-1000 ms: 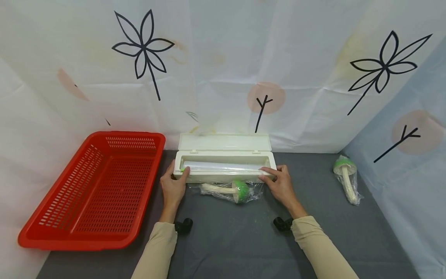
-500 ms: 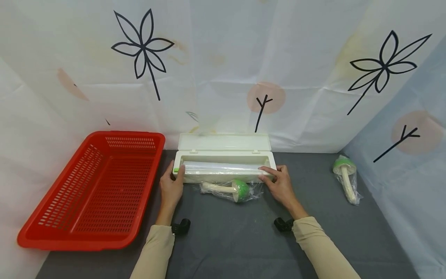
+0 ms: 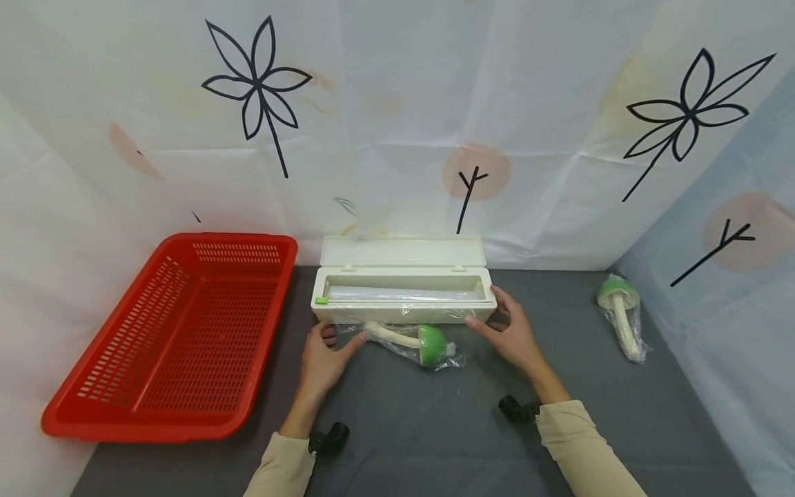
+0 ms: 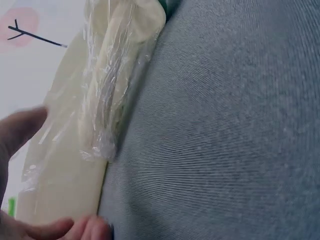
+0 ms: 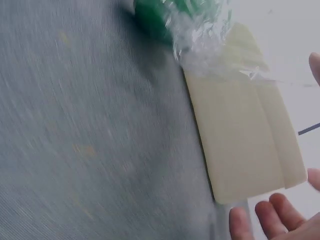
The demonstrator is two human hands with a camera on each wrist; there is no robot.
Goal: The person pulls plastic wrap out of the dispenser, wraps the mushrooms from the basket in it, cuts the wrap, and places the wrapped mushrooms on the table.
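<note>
A toy mushroom (image 3: 433, 346) with a green cap and cream stem lies in clear plastic film before a white cling film dispenser (image 3: 397, 315). The dispenser's lid (image 3: 404, 253) is up, with a roll of film (image 3: 404, 293) inside and a green slider (image 3: 321, 300) at its left. My left hand (image 3: 323, 359) is by the dispenser's front left corner, thumb near the stem's end; in the left wrist view, thumb and fingers are apart. My right hand (image 3: 515, 338) is at the dispenser's right end with spread fingers. In the right wrist view, crumpled film (image 5: 200, 40) covers the cap.
A red perforated basket (image 3: 186, 345) stands at the left. Another film-wrapped toy mushroom (image 3: 621, 317) lies on the grey cloth (image 3: 435, 435) at the right. White patterned sheeting (image 3: 385, 138) hangs right behind the dispenser.
Both hands have left the dispenser's front rim and come down and nearer, uncovering the green slider. The mushroom has turned slightly, its cap now a little nearer and to the right.
</note>
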